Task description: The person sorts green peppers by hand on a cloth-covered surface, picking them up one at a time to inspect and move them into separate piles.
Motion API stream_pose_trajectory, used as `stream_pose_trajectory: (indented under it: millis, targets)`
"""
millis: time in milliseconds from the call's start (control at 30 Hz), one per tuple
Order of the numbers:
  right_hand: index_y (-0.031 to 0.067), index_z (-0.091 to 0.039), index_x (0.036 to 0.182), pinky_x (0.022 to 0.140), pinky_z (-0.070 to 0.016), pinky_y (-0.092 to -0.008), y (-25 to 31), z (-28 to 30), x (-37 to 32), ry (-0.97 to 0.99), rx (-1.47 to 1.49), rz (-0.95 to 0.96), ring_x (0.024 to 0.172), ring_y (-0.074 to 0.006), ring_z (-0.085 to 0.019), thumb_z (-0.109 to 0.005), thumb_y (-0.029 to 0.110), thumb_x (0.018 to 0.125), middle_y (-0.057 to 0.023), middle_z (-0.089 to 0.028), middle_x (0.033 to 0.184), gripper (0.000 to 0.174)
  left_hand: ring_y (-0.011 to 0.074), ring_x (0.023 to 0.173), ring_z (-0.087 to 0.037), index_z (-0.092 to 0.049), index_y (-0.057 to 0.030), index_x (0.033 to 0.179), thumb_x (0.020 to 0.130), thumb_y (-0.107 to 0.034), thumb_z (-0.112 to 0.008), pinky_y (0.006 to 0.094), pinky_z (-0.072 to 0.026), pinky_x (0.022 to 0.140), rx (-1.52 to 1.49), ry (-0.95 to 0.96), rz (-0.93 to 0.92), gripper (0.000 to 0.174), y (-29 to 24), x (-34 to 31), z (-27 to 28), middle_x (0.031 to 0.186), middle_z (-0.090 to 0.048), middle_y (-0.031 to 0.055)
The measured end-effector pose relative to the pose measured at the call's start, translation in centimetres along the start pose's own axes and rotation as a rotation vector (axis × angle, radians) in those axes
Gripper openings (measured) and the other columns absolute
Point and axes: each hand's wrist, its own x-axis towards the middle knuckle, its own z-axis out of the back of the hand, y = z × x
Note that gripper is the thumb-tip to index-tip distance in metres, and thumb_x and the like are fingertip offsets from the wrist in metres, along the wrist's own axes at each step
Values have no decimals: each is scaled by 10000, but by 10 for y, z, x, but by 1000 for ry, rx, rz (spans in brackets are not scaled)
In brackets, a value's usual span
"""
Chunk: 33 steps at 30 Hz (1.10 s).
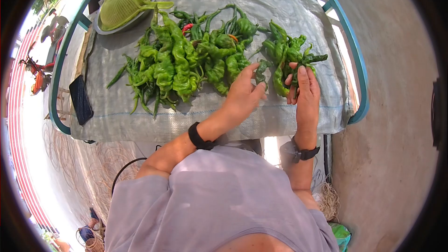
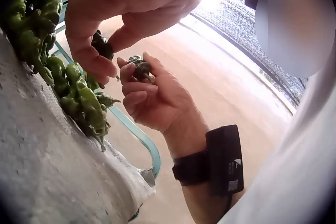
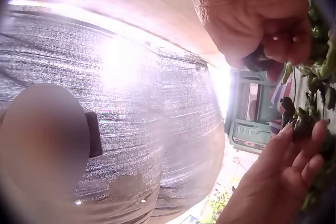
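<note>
While our left hand (image 1: pixel 245 92) pinches a wrinkled dark-green pepper (image 1: pixel 261 71), our right hand (image 1: pixel 306 91) pinches a knobbly piece (image 2: pixel 140 68) over the woven-sack worktop (image 1: pixel 298 18).

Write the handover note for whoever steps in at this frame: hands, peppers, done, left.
Left grip: pinches a dark green pepper between thumb and fingers.
Right grip: fingertips pinch a small dark pepper piece.
Both are over the small heap at the table's right end; the large heap lies mid-table on grey sacking, green basket at the far left corner.
Done: apparently the small heap, though unsure. Left: probably the large heap.
</note>
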Motion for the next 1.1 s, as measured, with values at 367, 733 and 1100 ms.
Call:
stream_pose_trajectory:
  millis: [367, 733, 1100]
  targets:
    - [23, -626, 1190, 415, -362, -190, -9, 11, -6, 22, -68, -53, 485, -32, -465, -572, 397, 1028, -27, -611, 797, 411, 240, 956, -689, -302, 104, 1485, 944, -125, -623, 343, -531, 882, 450, 191, -179, 669, 26, 9, -9, 1382, -449, 275]
    - [9, -606, 1257, 688, -506, -309, -13, -6, -17, 177, -657, 147, 760, -169, -595, -776, 246, 849, -89, -659, 943, 501, 136, 747, -606, -566, 29, 1290, 956, -174, -670, 276, -512, 685, 345, -74, -343, 404, -3, 7, -2, 1055, -596, 110]
    - [19, -687, 914, 588, -465, -302, -14, -3, -28, 209, -638, 28, 610, -160, -590, -711, 178, 909, -91, -639, 709, 161, 160, 645, -601, -525, 46, 1161, 961, -157, -643, 288, -489, 579, -23, -270, -194, 308, 0, 12, 2, 902, -614, 117]
